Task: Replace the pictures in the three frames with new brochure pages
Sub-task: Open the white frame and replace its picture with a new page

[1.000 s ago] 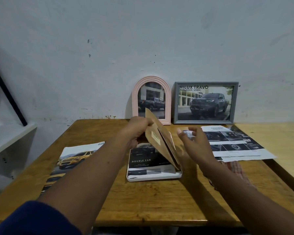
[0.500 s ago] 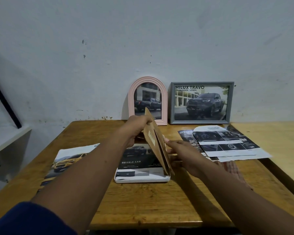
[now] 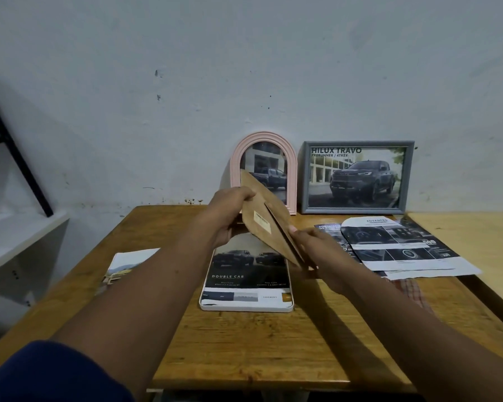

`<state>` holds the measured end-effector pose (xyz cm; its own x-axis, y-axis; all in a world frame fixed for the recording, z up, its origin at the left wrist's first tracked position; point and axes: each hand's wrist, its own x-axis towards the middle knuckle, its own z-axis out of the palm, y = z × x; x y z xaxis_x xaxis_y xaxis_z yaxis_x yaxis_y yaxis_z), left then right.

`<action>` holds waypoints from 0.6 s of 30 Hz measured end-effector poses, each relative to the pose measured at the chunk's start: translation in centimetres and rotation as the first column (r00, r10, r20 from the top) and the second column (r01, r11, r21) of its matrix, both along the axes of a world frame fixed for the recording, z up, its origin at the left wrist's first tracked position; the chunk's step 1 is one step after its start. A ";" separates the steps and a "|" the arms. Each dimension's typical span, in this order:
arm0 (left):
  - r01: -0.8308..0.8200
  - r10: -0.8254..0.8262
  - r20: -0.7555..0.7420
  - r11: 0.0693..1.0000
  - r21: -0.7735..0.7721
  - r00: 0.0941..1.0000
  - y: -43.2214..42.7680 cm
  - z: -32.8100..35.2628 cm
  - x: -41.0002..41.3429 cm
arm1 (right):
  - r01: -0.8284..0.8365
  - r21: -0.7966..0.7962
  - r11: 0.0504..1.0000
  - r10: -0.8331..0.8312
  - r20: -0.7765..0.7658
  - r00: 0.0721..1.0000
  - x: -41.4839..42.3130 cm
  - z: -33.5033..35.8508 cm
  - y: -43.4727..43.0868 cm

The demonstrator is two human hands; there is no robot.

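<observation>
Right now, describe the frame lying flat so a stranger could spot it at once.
Start at the wooden table against the pale wall. At its middle, under the raised brown backing board, lies a white frame holding a DOUBLE CAB brochure page. Unlike the pink arched frame and grey rectangular frame standing at the wall, it lies flat.

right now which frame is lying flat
The white frame holding the Double Cab page; the pink arched frame and grey frame stand upright against the wall.
</observation>
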<state>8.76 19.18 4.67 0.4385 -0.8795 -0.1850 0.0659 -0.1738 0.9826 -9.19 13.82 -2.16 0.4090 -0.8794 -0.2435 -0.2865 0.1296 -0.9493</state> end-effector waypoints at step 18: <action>0.251 -0.336 0.623 0.942 0.224 0.707 -4.9 -7.3 -6.4 | 0.282 -0.290 0.915 -0.372 -0.329 0.868 -8.6 -3.1 -6.6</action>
<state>2.39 14.26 -2.68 0.2119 -0.9753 -0.0622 -0.6471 -0.1877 0.7390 -17.82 7.27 -5.29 0.0078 -0.9951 -0.0984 -0.6004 0.0741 -0.7963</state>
